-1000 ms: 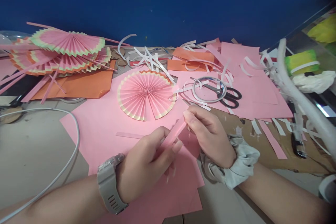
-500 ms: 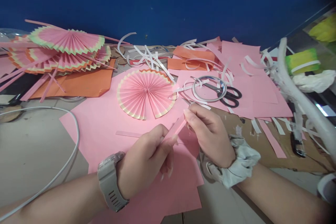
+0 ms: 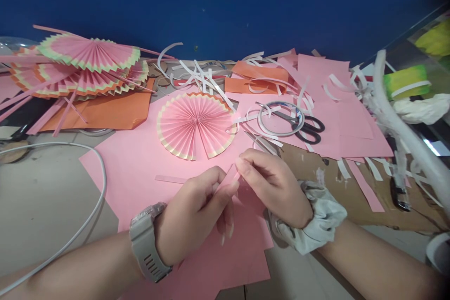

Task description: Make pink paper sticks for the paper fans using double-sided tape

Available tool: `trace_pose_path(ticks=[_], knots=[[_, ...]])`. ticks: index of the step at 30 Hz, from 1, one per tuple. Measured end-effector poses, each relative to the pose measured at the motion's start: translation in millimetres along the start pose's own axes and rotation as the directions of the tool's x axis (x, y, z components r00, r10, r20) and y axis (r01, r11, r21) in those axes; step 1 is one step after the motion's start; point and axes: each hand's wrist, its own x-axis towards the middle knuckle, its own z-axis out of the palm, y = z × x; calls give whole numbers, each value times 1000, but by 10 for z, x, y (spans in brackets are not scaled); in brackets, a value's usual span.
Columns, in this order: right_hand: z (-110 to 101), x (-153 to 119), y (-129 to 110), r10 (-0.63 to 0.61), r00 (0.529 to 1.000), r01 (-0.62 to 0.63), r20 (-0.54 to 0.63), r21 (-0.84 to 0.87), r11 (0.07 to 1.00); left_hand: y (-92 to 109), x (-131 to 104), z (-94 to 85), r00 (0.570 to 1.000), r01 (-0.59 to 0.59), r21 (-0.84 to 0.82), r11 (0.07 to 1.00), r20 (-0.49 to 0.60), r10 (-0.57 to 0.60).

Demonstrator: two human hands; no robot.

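Note:
A narrow pink paper strip (image 3: 230, 176) is pinched between my two hands, over sheets of pink paper. My left hand (image 3: 197, 211) is closed on its near part, thumb on top. At the far end, the thumb and fingertips of my right hand (image 3: 272, 185) grip it close to the left fingers. Part of the strip is hidden inside the left hand. Just beyond my hands a round pleated pink paper fan (image 3: 197, 126) lies flat, with a pale yellow rim and a narrow gap at its front. Another thin pink strip (image 3: 170, 179) lies left of my hands.
Black-handled scissors (image 3: 309, 130) and a tape roll (image 3: 260, 124) lie beyond my right hand among white strips. Pleated fans (image 3: 89, 56) are stacked at the left. A white cable (image 3: 104, 168) curves at the left, and a blue wall (image 3: 225, 4) stands behind.
My right hand has moved left and slightly nearer, closer to my left hand. Less of the pink strip shows between them. The left hand has barely moved.

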Motion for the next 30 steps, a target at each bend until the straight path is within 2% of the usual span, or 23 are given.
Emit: trace_pose_path(ticks=[8,13,16,21,24,27,30], knots=[[-15,38,1,65,979,-63,-193,16,998,-24,9,-7,999,15,5,1000,48,-15],[-20,48,61,162,953,-114,-255,193,975,-13,3,4,999,1,63,998,47,-4],[-17,44,85,188,955,-120,-228,281,952,3,-24,7,999,5,83,996,37,-8],[-23,43,59,168,963,-102,-213,289,952,5,-51,3,999,33,161,986,2,-33],[-24,44,19,110,990,-89,-88,217,972,-8,-49,7,999,34,134,990,1,-34],[-19,38,-7,79,995,-86,55,128,988,-19,-47,9,999,35,119,992,5,-36],[-18,33,-10,77,995,-82,70,78,994,-23,-49,6,999,42,118,992,5,-43]])
